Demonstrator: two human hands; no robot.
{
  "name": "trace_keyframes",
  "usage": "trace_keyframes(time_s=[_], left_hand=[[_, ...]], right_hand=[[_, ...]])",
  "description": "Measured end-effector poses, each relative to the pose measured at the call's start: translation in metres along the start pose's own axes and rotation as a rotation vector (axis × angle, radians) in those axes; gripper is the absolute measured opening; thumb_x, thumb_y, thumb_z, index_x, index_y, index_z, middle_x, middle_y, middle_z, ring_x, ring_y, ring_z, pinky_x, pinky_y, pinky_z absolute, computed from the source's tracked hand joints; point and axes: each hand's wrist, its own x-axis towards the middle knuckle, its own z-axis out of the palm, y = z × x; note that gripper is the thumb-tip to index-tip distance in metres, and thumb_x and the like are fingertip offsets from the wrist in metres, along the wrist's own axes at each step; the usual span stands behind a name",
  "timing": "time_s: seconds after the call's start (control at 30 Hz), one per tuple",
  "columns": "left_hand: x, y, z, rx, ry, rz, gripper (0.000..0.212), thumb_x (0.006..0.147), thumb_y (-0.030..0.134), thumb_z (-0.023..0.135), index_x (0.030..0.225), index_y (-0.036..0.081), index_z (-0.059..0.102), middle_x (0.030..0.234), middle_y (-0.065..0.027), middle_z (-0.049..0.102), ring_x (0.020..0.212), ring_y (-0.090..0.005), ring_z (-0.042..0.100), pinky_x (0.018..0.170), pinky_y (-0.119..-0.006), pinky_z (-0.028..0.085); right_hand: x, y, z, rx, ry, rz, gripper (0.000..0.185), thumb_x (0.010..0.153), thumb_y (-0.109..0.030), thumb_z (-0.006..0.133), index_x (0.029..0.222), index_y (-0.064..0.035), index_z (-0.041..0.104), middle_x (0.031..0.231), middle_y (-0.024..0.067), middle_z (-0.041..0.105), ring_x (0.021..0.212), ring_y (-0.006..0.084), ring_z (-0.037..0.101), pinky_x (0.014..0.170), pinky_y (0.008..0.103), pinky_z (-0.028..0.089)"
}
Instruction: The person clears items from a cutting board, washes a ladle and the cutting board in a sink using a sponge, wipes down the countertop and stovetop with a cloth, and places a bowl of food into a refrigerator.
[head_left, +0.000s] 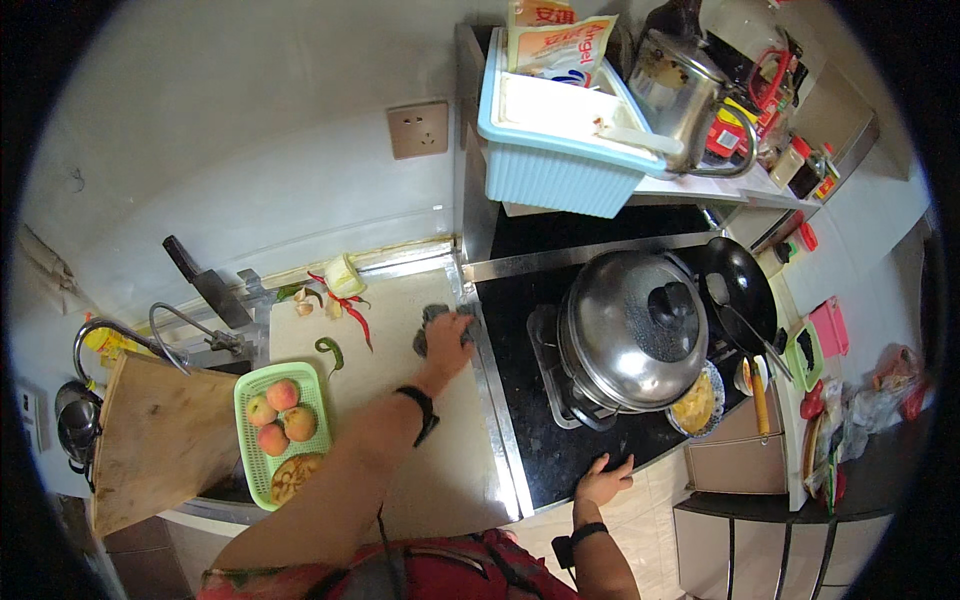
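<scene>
My left hand (448, 339) presses a dark grey cloth (420, 342) onto the pale countertop (420, 465), close to the metal strip (491, 420) beside the stove. Fingers spread and holding nothing, my right hand (602, 480) rests at the front edge of the black cooktop (517, 360). A large pot with a domed steel lid (622, 337) sits on the nearer burner. Left of the cloth lie red chillies (358, 324), garlic cloves (303, 303), a piece of cabbage (344, 276) and a curled green chilli (330, 354).
A green plastic basket (251, 442) holds several peaches and a flatbread, beside a wooden board (165, 442) over the sink. The cleaver (217, 296) leans on the wall. Right of the pot are a black wok (742, 281) and a patterned bowl (712, 427). A blue bin (559, 176) stands above.
</scene>
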Motion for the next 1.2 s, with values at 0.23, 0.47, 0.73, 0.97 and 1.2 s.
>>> trace_keyframes(time_s=[0.23, 0.47, 0.73, 0.97, 1.2], left_hand=[[-0.125, 0.089, -0.023, -0.105, -0.038, 0.171, 0.049, 0.067, 0.007, 0.068, 0.115, 0.010, 0.060, 0.114, -0.0165, 0.053, 0.110, -0.0338, 0.049, 0.092, -0.048, 0.036], [-0.151, 0.090, -0.053, -0.925, -0.332, -0.286, 0.046, 0.074, -0.004, 0.051, 0.118, 0.006, 0.060, 0.100, -0.0068, 0.063, 0.094, -0.0185, 0.059, 0.084, -0.032, 0.048], [-0.040, -0.058, -0.089, -0.139, 0.125, -0.128, 0.055, 0.083, 0.011, 0.052, 0.137, 0.006, 0.042, 0.134, -0.0300, 0.042, 0.125, -0.0444, 0.039, 0.107, -0.044, 0.030], [-0.024, -0.007, -0.061, 0.303, -0.062, -0.236, 0.072, 0.076, 0.042, 0.070, 0.138, 0.014, 0.045, 0.146, -0.0182, 0.033, 0.132, -0.0383, 0.031, 0.104, -0.051, 0.030], [-0.094, 0.082, -0.025, 0.060, -0.089, 0.061, 0.056, 0.063, 0.025, 0.076, 0.115, 0.013, 0.060, 0.132, -0.0162, 0.048, 0.120, -0.0392, 0.044, 0.097, -0.052, 0.035]], right_hand=[[-0.001, -0.004, -0.003, 0.018, -0.015, 0.026, 0.061, 0.090, -0.033, 0.057, 0.141, -0.0114, 0.031, 0.120, 0.0281, 0.038, 0.101, 0.0473, 0.052, 0.084, 0.0497, 0.048], [-0.001, 0.002, -0.002, -0.010, 0.008, 0.039, 0.061, 0.090, -0.035, 0.056, 0.141, -0.0142, 0.031, 0.121, 0.0278, 0.038, 0.099, 0.0471, 0.054, 0.083, 0.0503, 0.049], [-0.006, -0.005, -0.004, 0.004, -0.027, 0.056, 0.062, 0.088, -0.035, 0.058, 0.141, -0.0139, 0.032, 0.119, 0.0286, 0.040, 0.099, 0.0482, 0.053, 0.081, 0.0511, 0.049], [0.002, 0.005, -0.002, 0.032, -0.009, 0.038, 0.063, 0.088, -0.033, 0.059, 0.140, -0.0111, 0.032, 0.122, 0.0321, 0.037, 0.103, 0.0484, 0.050, 0.088, 0.0478, 0.046], [-0.001, 0.002, -0.003, 0.023, 0.028, 0.011, 0.062, 0.088, -0.033, 0.058, 0.140, -0.0107, 0.033, 0.125, 0.0317, 0.036, 0.106, 0.0485, 0.049, 0.091, 0.0474, 0.044]])
